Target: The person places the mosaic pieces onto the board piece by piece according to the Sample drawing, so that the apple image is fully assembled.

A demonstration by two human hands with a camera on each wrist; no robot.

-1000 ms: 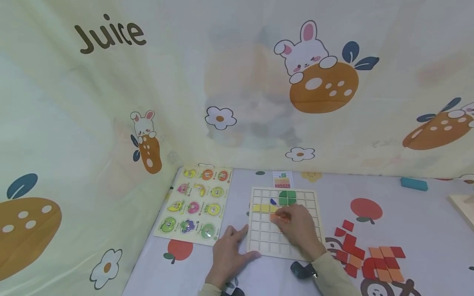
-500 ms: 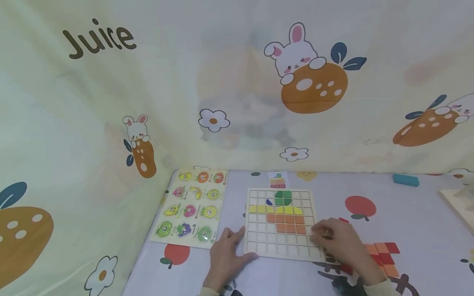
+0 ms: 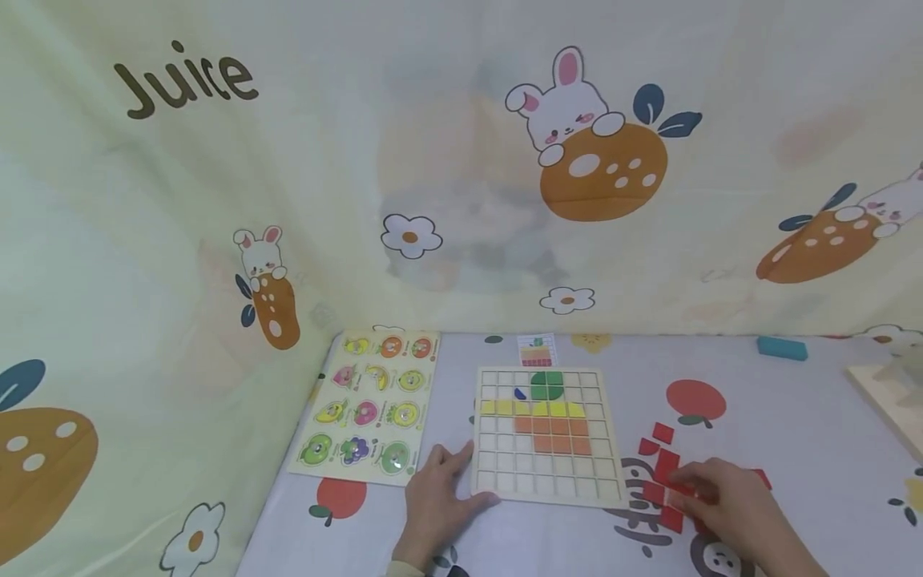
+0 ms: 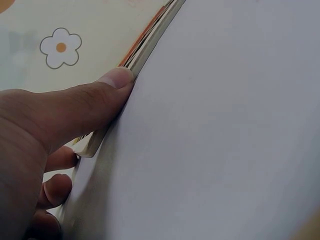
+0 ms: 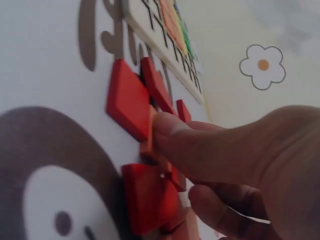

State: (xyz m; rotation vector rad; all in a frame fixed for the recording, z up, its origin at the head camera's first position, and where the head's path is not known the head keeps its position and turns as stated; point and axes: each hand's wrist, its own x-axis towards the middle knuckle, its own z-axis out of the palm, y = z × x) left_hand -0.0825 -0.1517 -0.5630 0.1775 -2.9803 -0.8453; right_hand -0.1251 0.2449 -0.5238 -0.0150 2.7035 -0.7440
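Note:
In the head view, a pale wooden grid board (image 3: 505, 465) lies at mid-table. It carries green tiles (image 3: 546, 385), a small blue piece (image 3: 520, 393), a yellow row (image 3: 497, 408) and orange tiles (image 3: 561, 433) beneath. My left hand (image 3: 436, 501) holds the board's near left corner, thumb along the front edge and fingers at the side. To the right of the board, my right hand (image 3: 731, 505) reaches into loose red tiles (image 3: 667, 465). In the right wrist view its thumb pinches an orange tile (image 5: 148, 145) beside a red tile (image 5: 127, 97); the fingertips behind are partly hidden.
A fruit puzzle board (image 3: 368, 409) lies to the left. Behind the grid board is a small pattern card (image 3: 537, 351). A teal block (image 3: 782, 349) and a wooden tray (image 3: 890, 401) are at the right. A printed curtain (image 3: 461, 160) rises behind the table.
My right hand has moved from the grid board rightward to the loose tiles. Orange tiles now show on the board where the hand was before. My left hand has stayed at the corner.

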